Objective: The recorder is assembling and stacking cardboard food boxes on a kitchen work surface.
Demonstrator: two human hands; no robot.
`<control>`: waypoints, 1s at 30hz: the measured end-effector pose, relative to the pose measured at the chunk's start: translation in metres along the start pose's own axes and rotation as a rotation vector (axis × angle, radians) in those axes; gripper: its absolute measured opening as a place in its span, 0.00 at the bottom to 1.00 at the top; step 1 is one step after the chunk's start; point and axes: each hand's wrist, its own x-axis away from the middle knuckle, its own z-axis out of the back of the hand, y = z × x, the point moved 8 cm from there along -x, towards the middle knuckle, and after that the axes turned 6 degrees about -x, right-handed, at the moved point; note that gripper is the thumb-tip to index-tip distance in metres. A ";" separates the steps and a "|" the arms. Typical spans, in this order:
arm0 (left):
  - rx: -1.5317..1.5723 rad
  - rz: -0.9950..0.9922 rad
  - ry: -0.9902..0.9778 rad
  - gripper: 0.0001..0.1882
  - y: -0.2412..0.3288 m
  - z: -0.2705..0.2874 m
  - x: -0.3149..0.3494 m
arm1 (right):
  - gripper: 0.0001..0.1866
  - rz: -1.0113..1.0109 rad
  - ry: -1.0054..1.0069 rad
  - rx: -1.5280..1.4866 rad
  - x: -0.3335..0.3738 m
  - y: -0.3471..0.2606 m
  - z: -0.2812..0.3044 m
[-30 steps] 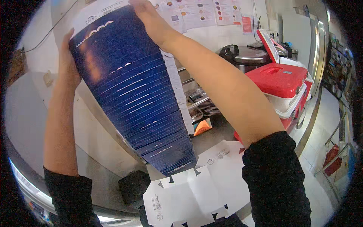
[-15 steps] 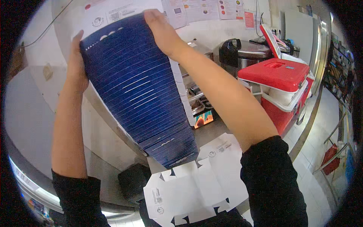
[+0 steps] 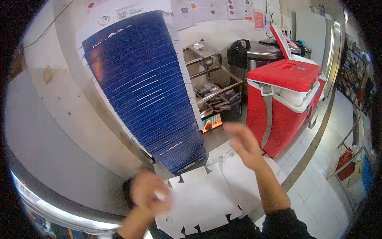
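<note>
A tall stack of flat cardboard box blanks (image 3: 139, 87), dark blue along its near face, leans up by the wall. In front of it lies a white unfolded box blank (image 3: 199, 195) with notched edges and creases. Another white cardboard panel (image 3: 242, 179) extends to its right. My left hand (image 3: 151, 193), smeared by motion, is over the left edge of the white blank; its fingers cannot be made out clearly. Above the right-hand panel is my right hand (image 3: 246, 147), somewhat blurred, thumb and fingers apart, with nothing seen in it.
To the right stands a red cooler box (image 3: 270, 111) with its lid resting on top. A metal rack (image 3: 217, 87) holding packets is behind, next to a steel pot (image 3: 262, 51). A lit screen (image 3: 211, 123) sits beside the stack. Printed sheets (image 3: 215, 10) hang on the wall.
Both hands have let go of the top of the blue stack and come down to the white blank. The stack stays in place, and my view has shifted slightly.
</note>
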 end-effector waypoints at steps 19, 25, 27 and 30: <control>0.323 0.603 -0.690 0.14 0.042 -0.170 0.144 | 0.22 -0.303 -0.414 1.040 0.198 0.053 0.007; 0.022 0.788 -0.119 0.08 0.055 -0.113 0.114 | 0.26 -0.554 -0.184 0.634 0.195 0.052 0.015; -0.080 0.688 -0.031 0.08 0.072 -0.093 0.106 | 0.27 -0.639 -0.029 0.383 0.188 0.045 0.012; -0.210 0.268 -0.031 0.12 0.114 -0.071 0.097 | 0.30 -0.934 0.130 -0.533 0.183 0.051 -0.022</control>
